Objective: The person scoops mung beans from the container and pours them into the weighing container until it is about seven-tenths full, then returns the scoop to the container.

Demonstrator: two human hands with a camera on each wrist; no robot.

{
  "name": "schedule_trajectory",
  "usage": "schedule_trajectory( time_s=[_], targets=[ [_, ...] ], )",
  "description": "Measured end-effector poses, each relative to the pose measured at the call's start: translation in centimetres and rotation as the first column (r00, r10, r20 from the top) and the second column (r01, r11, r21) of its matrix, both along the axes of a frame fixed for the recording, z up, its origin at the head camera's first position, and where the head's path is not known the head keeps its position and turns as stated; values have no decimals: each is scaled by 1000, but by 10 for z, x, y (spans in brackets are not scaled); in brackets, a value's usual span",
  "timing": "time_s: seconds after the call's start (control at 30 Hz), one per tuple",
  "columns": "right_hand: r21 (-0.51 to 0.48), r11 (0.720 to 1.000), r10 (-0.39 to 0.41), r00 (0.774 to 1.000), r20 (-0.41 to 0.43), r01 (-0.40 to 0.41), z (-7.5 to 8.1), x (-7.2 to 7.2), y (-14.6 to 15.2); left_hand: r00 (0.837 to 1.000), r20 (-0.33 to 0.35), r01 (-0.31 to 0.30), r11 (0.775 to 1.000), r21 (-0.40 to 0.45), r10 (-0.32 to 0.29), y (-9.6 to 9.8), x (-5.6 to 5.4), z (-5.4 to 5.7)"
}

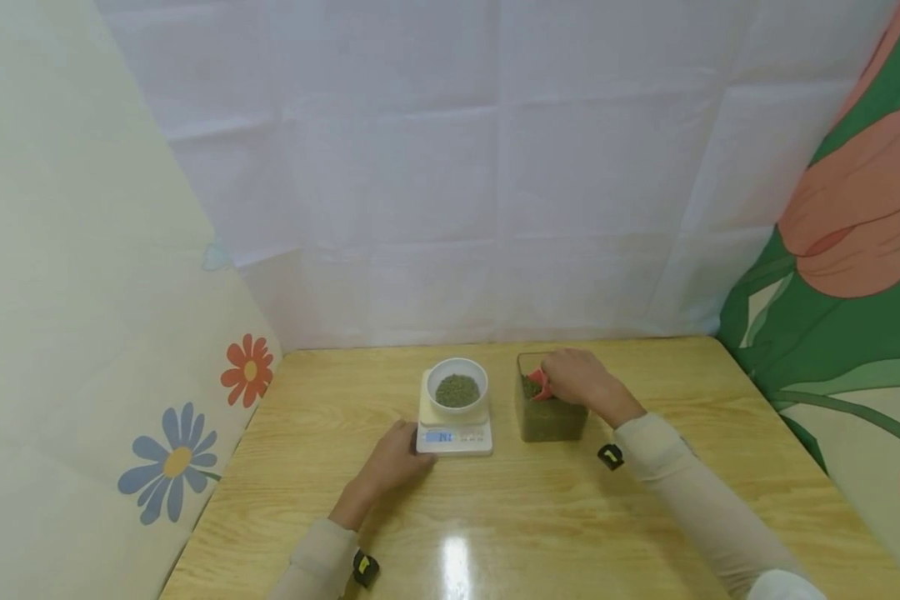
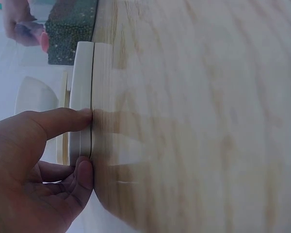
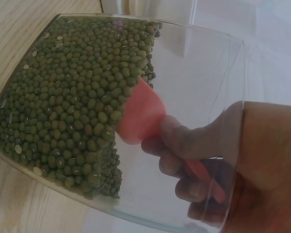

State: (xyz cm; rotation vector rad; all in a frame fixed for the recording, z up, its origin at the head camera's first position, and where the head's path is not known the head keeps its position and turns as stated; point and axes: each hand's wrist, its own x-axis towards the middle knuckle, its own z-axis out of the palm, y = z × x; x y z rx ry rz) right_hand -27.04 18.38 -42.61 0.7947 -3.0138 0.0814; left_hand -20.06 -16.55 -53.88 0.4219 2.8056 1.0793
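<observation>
My right hand [image 1: 576, 379] grips the handle of a red scoop [image 3: 144, 114] inside a clear square container [image 1: 551, 423]. The scoop's bowl is pushed partly into green mung beans [image 3: 72, 97], which hide its tip. To the left, a white kitchen scale [image 1: 453, 443] bears a white bowl [image 1: 457, 367] with more mung beans [image 1: 457, 391] in it. My left hand [image 1: 397, 458] holds the scale by its front left corner, the thumb [image 2: 70, 120] on the front side and the curled fingers [image 2: 82, 177] at the left side. Digits show on the lit display [image 1: 440, 437], too small to read surely.
Scale and container stand a short gap apart on a wood-grain table [image 1: 510, 517]. A white cloth [image 1: 450, 183] hangs behind its far edge. Printed panels flank it, flowers on the left panel [image 1: 176, 462] and large petals on the right one [image 1: 870, 200].
</observation>
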Motion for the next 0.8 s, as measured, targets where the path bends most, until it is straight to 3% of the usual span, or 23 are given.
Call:
schedule_trajectory(
  time_s=[0.4,0.8],
  targets=[
    [19,999,42,999,-26,-41,3,3,3,1000,-14,0,1000,-20,0,0,0,1],
    [5,1000,22,1000,20,-22,3,2,6,1000,-21,3,1000,-1,-3,0,0,0]
  ],
)
